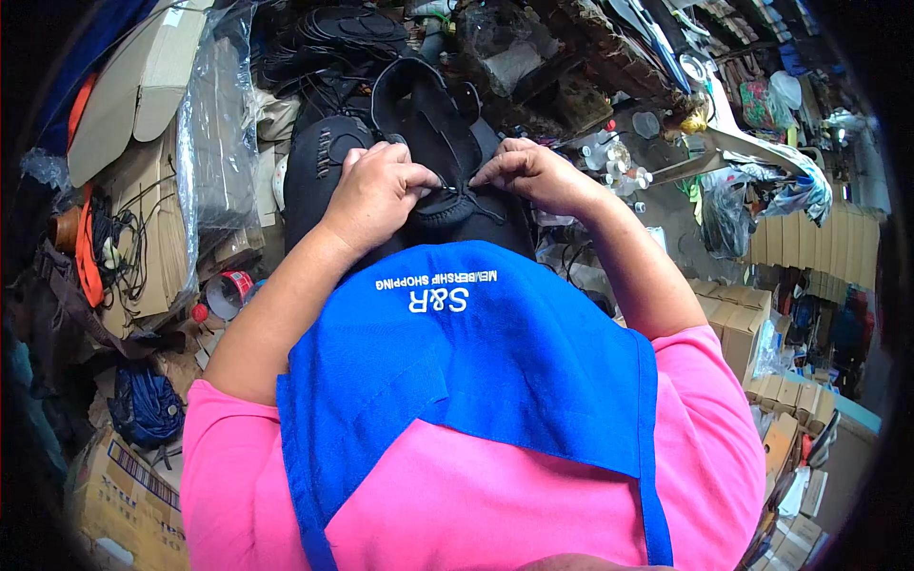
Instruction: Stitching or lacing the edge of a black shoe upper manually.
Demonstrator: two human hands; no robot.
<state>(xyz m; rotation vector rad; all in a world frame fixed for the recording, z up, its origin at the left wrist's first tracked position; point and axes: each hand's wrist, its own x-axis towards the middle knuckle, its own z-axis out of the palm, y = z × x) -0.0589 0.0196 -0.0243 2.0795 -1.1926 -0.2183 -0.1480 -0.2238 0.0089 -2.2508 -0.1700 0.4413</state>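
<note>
Bottles (598, 152), contents unclear; left hand (376, 188), right hand (535, 177) pinching shoe (428, 124)

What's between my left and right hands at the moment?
In the head view, the front part of the black shoe lies between the left hand and right hand; the stretch isn't bare.

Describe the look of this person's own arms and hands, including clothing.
The left hand and right hand are ungloved, with no rings or watch visible. Both forearms are bare. The short, bright pink fabric sleeves cover the upper arms, beside a bright blue cloth apron with white lettering.
</note>
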